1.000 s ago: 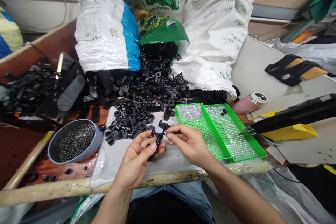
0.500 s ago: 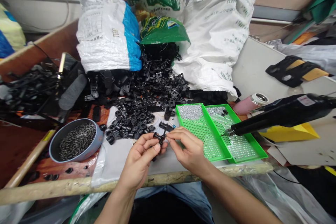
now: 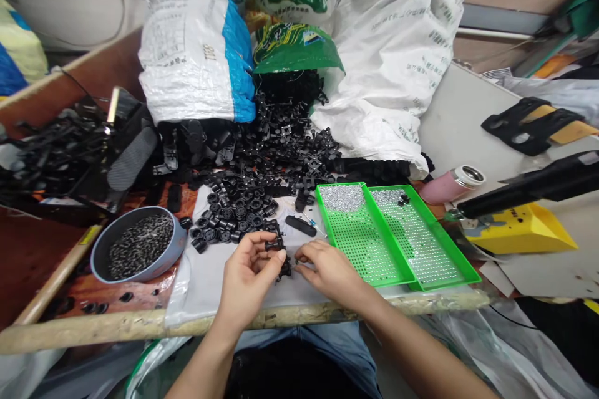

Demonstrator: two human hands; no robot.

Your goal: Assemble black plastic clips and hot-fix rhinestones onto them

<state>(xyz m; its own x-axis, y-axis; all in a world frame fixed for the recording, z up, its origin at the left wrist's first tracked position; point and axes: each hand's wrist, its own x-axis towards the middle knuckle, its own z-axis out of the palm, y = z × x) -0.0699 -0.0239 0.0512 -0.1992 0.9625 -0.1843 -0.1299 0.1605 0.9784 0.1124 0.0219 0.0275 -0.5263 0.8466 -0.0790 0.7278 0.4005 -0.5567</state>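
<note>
My left hand [image 3: 250, 271] is closed around a black plastic wheeled part [image 3: 281, 269], held above the white sheet [image 3: 206, 287]. Close to its right side is my right hand [image 3: 330, 271], fingers curled and thumb near the index finger. A tiny dark piece shows at those fingertips, too small to name. Beyond the hands lie a flat black oblong piece [image 3: 301, 225] and a thin tool with a blue and white end [image 3: 309, 219]. A heap of black wheels [image 3: 234, 215] sits to the left of them.
Two green trays [image 3: 412, 274] of small metal pieces stand at right, beside a black power screwdriver [image 3: 528, 190], a pink flask [image 3: 449, 186] and a yellow scoop [image 3: 528, 230]. A blue bowl [image 3: 175, 252] of small pieces is left. Sacks [image 3: 393, 62] and black parts [image 3: 290, 143] fill the back.
The black part has been turned in my left hand. My right fingers have moved down and slightly away from its upper end. The power screwdriver has swung right, off the trays.
</note>
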